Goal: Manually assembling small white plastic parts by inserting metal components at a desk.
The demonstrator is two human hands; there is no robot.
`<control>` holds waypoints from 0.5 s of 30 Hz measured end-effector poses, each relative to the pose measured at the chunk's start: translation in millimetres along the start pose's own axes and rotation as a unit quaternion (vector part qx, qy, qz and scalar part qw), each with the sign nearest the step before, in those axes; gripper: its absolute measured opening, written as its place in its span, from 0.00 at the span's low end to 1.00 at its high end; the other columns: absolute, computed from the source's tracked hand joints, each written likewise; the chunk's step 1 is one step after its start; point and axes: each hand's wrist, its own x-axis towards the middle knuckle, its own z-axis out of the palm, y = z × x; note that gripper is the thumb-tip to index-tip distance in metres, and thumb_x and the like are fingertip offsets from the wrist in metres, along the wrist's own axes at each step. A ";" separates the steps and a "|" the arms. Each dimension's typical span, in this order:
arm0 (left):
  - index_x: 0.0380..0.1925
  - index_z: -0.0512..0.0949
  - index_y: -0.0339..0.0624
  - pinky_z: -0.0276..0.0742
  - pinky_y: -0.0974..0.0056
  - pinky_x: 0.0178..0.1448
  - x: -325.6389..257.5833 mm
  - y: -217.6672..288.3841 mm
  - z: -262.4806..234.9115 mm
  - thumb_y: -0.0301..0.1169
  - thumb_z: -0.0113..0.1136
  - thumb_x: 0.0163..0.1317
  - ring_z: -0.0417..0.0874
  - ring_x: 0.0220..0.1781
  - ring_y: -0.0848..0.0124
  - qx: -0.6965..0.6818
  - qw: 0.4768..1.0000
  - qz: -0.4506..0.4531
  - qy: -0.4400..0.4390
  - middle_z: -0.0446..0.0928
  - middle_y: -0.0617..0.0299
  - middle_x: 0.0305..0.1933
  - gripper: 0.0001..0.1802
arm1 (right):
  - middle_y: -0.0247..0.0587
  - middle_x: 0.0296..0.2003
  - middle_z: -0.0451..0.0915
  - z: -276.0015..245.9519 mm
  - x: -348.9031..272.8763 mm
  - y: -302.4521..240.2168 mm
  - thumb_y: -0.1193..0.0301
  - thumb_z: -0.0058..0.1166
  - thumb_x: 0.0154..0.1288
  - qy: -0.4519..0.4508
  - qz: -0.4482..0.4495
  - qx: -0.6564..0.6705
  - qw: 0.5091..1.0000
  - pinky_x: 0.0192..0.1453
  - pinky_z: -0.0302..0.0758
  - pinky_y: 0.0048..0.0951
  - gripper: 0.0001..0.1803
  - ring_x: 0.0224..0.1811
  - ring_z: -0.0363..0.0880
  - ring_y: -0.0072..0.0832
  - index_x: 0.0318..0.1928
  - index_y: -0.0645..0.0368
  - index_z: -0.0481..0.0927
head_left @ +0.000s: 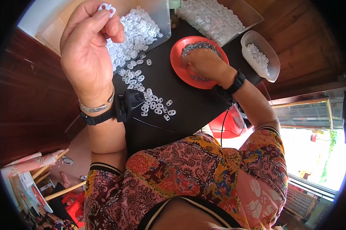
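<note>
Raised at the upper left, my left hand [89,51] pinches a small white two-hole plastic piece [108,9] between thumb and forefinger. My right hand [204,64] is curled over a round red plate [177,71], reaching into a heap of small thin grey metal pieces [200,45]. Its fingertips are mostly hidden, and I cannot make out what is in them. Loose white two-hole pieces [153,103] are strewn over the black tabletop [154,128] between my arms. Many similar pieces fill a clear plastic bin [164,28] behind my left hand.
Another clear container [240,32] of white pieces stands at the back, beside a jar with a green lid [175,4]. A white translucent tub [270,71] with small pieces sits at the right. A black cable [154,125] lies near the table's front edge.
</note>
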 end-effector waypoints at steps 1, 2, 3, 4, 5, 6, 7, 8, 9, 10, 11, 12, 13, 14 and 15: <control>0.32 0.71 0.30 0.63 0.65 0.36 -0.5 1.1 0.3 0.29 0.46 0.60 0.66 0.28 0.68 0.004 1.000 0.002 0.004 0.66 0.56 0.25 0.10 | 0.40 0.31 0.81 -1.0 -0.1 -1.0 0.71 0.49 0.55 -0.001 -0.001 0.000 1.000 0.44 0.74 0.39 0.09 0.38 0.79 0.41 0.34 0.51 0.83; 0.32 0.71 0.30 0.63 0.65 0.36 -0.8 2.2 0.6 0.29 0.46 0.60 0.66 0.28 0.68 0.004 1.000 0.002 0.005 0.66 0.56 0.25 0.10 | 0.42 0.32 0.81 -3.4 -0.1 -2.3 0.72 0.49 0.54 -0.008 0.000 -0.008 1.000 0.43 0.75 0.40 0.10 0.38 0.80 0.41 0.34 0.53 0.82; 0.32 0.71 0.30 0.63 0.65 0.36 -1.0 3.4 0.7 0.29 0.46 0.60 0.66 0.28 0.68 -0.006 1.000 0.000 0.004 0.66 0.56 0.25 0.10 | 0.44 0.33 0.81 -4.6 -0.2 -3.1 0.73 0.49 0.54 -0.015 0.001 -0.017 1.000 0.43 0.75 0.41 0.10 0.39 0.80 0.41 0.35 0.54 0.82; 0.32 0.71 0.30 0.63 0.65 0.36 -1.0 4.5 0.8 0.29 0.46 0.60 0.65 0.28 0.68 -0.016 1.000 -0.001 0.002 0.66 0.56 0.25 0.10 | 0.44 0.33 0.81 -5.0 -0.4 -2.2 0.73 0.49 0.54 -0.015 0.001 -0.018 1.000 0.43 0.75 0.41 0.10 0.39 0.80 0.41 0.35 0.54 0.82; 0.32 0.71 0.30 0.63 0.65 0.36 -1.2 5.3 1.3 0.29 0.46 0.60 0.65 0.28 0.68 -0.016 1.000 -0.001 0.002 0.66 0.56 0.25 0.10 | 0.43 0.32 0.81 -5.4 -0.6 0.0 0.72 0.49 0.54 -0.025 0.032 -0.047 0.998 0.43 0.75 0.40 0.10 0.39 0.80 0.41 0.35 0.52 0.82; 0.32 0.71 0.30 0.62 0.65 0.35 -1.4 6.0 1.9 0.29 0.46 0.60 0.65 0.28 0.68 -0.022 1.000 0.000 0.005 0.67 0.56 0.26 0.10 | 0.42 0.31 0.81 -5.6 -0.9 2.8 0.72 0.49 0.55 -0.033 0.064 -0.077 0.994 0.43 0.75 0.40 0.10 0.38 0.79 0.41 0.35 0.50 0.82; 0.32 0.71 0.30 0.62 0.65 0.35 -1.3 6.2 2.5 0.29 0.46 0.60 0.65 0.29 0.68 -0.028 1.000 0.001 0.008 0.67 0.56 0.26 0.10 | 0.42 0.31 0.81 -2.1 -2.5 8.8 0.72 0.49 0.55 -0.033 0.064 -0.078 0.994 0.43 0.75 0.40 0.10 0.38 0.79 0.41 0.35 0.50 0.82; 0.32 0.71 0.30 0.62 0.65 0.35 -1.1 6.5 2.6 0.29 0.46 0.60 0.65 0.29 0.68 -0.029 1.000 0.001 0.008 0.67 0.56 0.26 0.10 | 0.42 0.31 0.81 3.9 -4.8 16.5 0.72 0.49 0.55 0.017 0.045 -0.090 0.995 0.43 0.75 0.41 0.10 0.38 0.80 0.42 0.35 0.50 0.82; 0.32 0.71 0.30 0.62 0.65 0.35 -0.8 6.8 2.6 0.29 0.46 0.60 0.65 0.29 0.68 -0.033 0.999 0.006 0.003 0.67 0.56 0.26 0.10 | 0.42 0.30 0.81 7.2 -6.4 21.0 0.72 0.49 0.55 0.067 0.026 -0.102 0.992 0.42 0.75 0.42 0.10 0.37 0.80 0.42 0.35 0.51 0.82; 0.32 0.71 0.30 0.61 0.65 0.35 -1.7 8.2 1.2 0.29 0.47 0.60 0.65 0.29 0.68 -0.034 0.999 0.010 0.003 0.67 0.56 0.26 0.10 | 0.42 0.30 0.81 4.0 -4.5 15.3 0.72 0.49 0.55 0.066 0.023 -0.101 0.992 0.42 0.75 0.42 0.10 0.37 0.80 0.42 0.35 0.51 0.82; 0.32 0.71 0.30 0.61 0.65 0.35 -2.2 8.7 0.8 0.29 0.47 0.60 0.65 0.29 0.68 -0.033 0.999 0.010 0.004 0.67 0.56 0.26 0.10 | 0.42 0.31 0.81 -2.4 -4.4 4.9 0.71 0.49 0.54 0.057 0.021 -0.040 0.997 0.42 0.75 0.42 0.10 0.37 0.80 0.42 0.35 0.51 0.82; 0.32 0.71 0.30 0.61 0.65 0.35 -2.6 9.3 0.5 0.28 0.47 0.61 0.65 0.29 0.68 -0.031 0.999 0.012 0.012 0.66 0.56 0.26 0.10 | 0.43 0.31 0.81 -5.9 -3.0 -2.6 0.70 0.49 0.54 0.048 0.019 0.021 0.998 0.42 0.75 0.42 0.10 0.37 0.80 0.41 0.35 0.51 0.82; 0.32 0.71 0.31 0.61 0.65 0.35 -2.2 9.0 1.2 0.28 0.47 0.61 0.65 0.29 0.68 -0.031 0.999 0.013 0.016 0.66 0.56 0.26 0.09 | 0.43 0.31 0.81 -6.1 -1.7 -5.6 0.70 0.49 0.54 0.048 0.021 0.021 0.998 0.42 0.75 0.42 0.10 0.37 0.80 0.41 0.35 0.51 0.82; 0.32 0.71 0.31 0.61 0.65 0.35 -2.0 8.7 1.4 0.28 0.47 0.61 0.65 0.29 0.68 -0.032 0.999 0.012 0.015 0.66 0.56 0.26 0.09 | 0.42 0.31 0.81 -6.0 -0.3 -8.2 0.70 0.50 0.54 0.021 0.037 0.011 0.999 0.42 0.75 0.42 0.09 0.37 0.80 0.41 0.35 0.52 0.82; 0.32 0.71 0.31 0.61 0.65 0.35 -1.8 8.6 1.3 0.28 0.47 0.61 0.65 0.28 0.68 -0.027 1.000 0.009 0.012 0.66 0.56 0.25 0.09 | 0.42 0.32 0.81 -5.7 0.8 -9.9 0.69 0.50 0.53 -0.005 0.052 0.002 0.999 0.42 0.75 0.42 0.09 0.37 0.80 0.41 0.34 0.53 0.82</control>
